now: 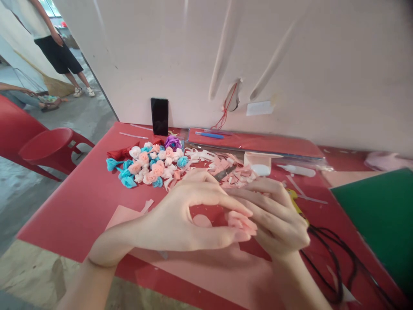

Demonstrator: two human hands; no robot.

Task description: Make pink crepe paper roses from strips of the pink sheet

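Between my two hands is a small pink paper flower (pixel 240 221) with layered petals. My left hand (pixel 196 206) pinches it between thumb and forefinger. My right hand (pixel 277 215) closes on its right side, fingers curled and partly hiding it. Under my hands lie a sheet of pink paper (pixel 206 271) and a small pink paper circle (pixel 202 221). Just beyond them are pink paper scraps (pixel 213 163), with a dark blade-like tool (pixel 225 173) among them. Finished paper flowers (pixel 151 165) in pink, white, blue and purple are heaped to the left.
A phone (pixel 160 116) leans upright against the wall. Behind the scraps lie a blue pen (pixel 209 135) and a plastic-wrapped red pack (pixel 258 142). To the right are a white bottle (pixel 300 171), black cables (pixel 335 258) and a green sheet (pixel 380 215). Red chairs (pixel 48 144) and people stand left.
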